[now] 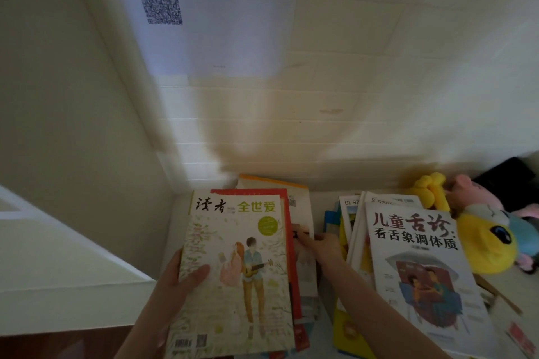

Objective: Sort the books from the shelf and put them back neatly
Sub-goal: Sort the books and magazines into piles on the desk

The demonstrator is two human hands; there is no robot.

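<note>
Sorting judged about midway, nothing visibly put back neatly yet; gripping the Duzhe magazine (236,265) by its left edge with the left hand (178,277), thumb curled over the cover, atop the left pile (294,285); reaching with the right hand (319,245) to that pile's right edge, finger grip too blurred to tell; left to sort: the right pile under the children's tongue-diagnosis book (423,271), beside plush toys (484,245).

the narrow gap between the left pile of magazines (233,265) and the right pile of books (417,271) is the only lane at surface level, and the right hand (323,245) with its forearm fills it. the back wall (291,131) stands just behind both piles, the side wall (73,125) closes the left, and the plush toys (484,236) block the right. above the piles the room is free.
</note>
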